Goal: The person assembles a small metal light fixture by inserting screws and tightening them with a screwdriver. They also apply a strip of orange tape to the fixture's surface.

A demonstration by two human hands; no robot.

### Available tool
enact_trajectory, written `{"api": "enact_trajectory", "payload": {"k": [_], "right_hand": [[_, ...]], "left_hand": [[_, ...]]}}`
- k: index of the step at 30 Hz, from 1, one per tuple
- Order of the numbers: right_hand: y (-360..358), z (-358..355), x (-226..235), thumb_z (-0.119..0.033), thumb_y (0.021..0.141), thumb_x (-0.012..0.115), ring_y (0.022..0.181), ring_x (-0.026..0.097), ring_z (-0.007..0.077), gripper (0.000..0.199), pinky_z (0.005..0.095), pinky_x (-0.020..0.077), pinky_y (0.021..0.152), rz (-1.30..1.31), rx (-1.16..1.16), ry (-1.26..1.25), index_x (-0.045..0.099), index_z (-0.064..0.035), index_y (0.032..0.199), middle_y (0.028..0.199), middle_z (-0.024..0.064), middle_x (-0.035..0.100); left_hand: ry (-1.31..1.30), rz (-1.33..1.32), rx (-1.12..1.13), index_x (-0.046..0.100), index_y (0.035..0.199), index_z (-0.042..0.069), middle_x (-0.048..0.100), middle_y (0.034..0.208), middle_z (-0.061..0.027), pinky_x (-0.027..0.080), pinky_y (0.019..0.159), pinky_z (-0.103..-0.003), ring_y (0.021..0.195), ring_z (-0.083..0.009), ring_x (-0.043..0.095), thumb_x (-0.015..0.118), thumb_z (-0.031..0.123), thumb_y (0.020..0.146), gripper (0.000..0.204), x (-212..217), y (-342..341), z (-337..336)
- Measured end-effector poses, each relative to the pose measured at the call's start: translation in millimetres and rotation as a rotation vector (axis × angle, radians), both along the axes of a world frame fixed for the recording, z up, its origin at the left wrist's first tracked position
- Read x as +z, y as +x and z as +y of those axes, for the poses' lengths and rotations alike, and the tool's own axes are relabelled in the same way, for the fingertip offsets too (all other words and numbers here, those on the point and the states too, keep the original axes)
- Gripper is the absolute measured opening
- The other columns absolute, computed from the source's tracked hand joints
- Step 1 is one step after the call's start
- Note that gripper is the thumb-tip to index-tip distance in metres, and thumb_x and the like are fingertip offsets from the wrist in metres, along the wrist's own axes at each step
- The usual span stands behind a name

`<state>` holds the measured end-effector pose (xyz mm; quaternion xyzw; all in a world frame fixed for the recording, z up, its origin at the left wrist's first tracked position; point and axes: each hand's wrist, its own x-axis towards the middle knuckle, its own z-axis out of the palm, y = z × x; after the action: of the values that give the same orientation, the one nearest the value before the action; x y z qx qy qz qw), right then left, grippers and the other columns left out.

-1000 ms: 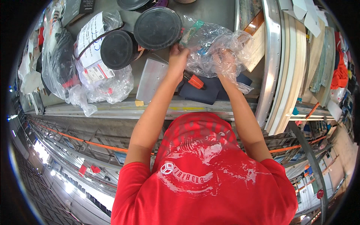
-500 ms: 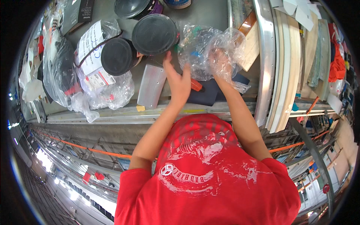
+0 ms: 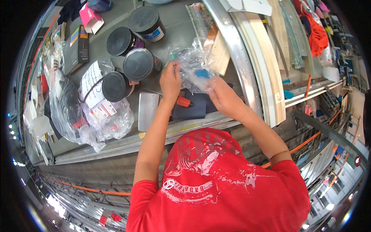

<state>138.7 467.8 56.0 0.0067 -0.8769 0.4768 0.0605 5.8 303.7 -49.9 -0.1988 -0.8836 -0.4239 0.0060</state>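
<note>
A crumpled clear plastic bag (image 3: 189,63) is stretched between my hands, with a blue piece (image 3: 202,73) showing through it. My left hand (image 3: 171,83) is closed on the bag's left edge, thumb and fingers at the top. On the lower right side my right hand (image 3: 226,98) pinches the same plastic. Just beneath lie dark navy pieces of cloth or sheet (image 3: 195,108), and a small orange-red object (image 3: 184,101) rests on them. A flat ridged silver metal piece (image 3: 148,112) lies left of my left forearm.
Several black-lidded tubs (image 3: 138,64) stand at the left. Beyond them are a plastic-wrapped package (image 3: 112,123), a black box (image 3: 76,52) and a pink box (image 3: 91,19). Right of the bag are a wooden board (image 3: 220,54), a metal rail (image 3: 235,50) and long wooden strips (image 3: 266,73).
My left hand has moved from beside the tubs onto the bag. My right hand has drawn out from under the plastic to its lower right edge. The view has shifted.
</note>
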Motion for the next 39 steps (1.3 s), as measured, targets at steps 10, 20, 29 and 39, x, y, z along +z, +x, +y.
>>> {"api": "enact_trajectory", "payload": {"k": [10,20,29,39], "right_hand": [[66,39,-104,-0.020,0.095,0.049,0.068,0.043,0.0175,0.024,0.0339,0.0412,0.069,0.062,-0.693,-1.925,0.039,-0.0119,0.075,0.073,0.0031,0.043],[65,42,-62,-0.013,0.098,0.050,0.066,0.040,0.0107,0.014,0.0253,0.0362,0.060,-0.143,-0.557,-1.799,0.054,-0.0044,0.108,0.074,-0.0010,0.040],[-15,104,-54,-0.011,0.093,0.045,0.062,0.037,0.0092,0.047,0.0231,0.0337,0.060,0.010,-0.477,-0.984,0.056,-0.0013,0.137,0.066,-0.0020,0.039],[-138,95,15,-0.031,0.087,0.073,0.097,0.056,0.0285,0.058,0.0370,0.0440,0.091,0.257,-0.216,0.247,0.057,-0.0038,0.135,0.098,0.0176,0.060]], "left_hand": [[-0.293,0.309,-0.544,0.023,0.155,0.008,0.031,0.154,-0.0233,0.021,0.115,-0.057,0.141,-0.0401,0.031,0.074,0.025,0.071,0.100,87,68,26],[0.058,0.481,-0.230,0.062,0.103,0.005,0.058,0.105,-0.0148,0.045,0.090,-0.042,0.105,-0.0326,0.056,0.066,0.000,0.071,0.034,141,-45,44],[0.544,-0.634,-0.227,0.050,0.114,0.010,0.056,0.099,-0.0067,0.054,0.074,-0.035,0.091,-0.0181,0.060,0.056,-0.002,0.085,0.031,157,-141,25],[0.773,-0.893,-0.382,0.042,0.138,0.012,0.052,0.121,-0.0119,0.055,0.086,-0.050,0.108,-0.0271,0.057,0.062,0.008,0.085,0.057,211,-163,47]]}}
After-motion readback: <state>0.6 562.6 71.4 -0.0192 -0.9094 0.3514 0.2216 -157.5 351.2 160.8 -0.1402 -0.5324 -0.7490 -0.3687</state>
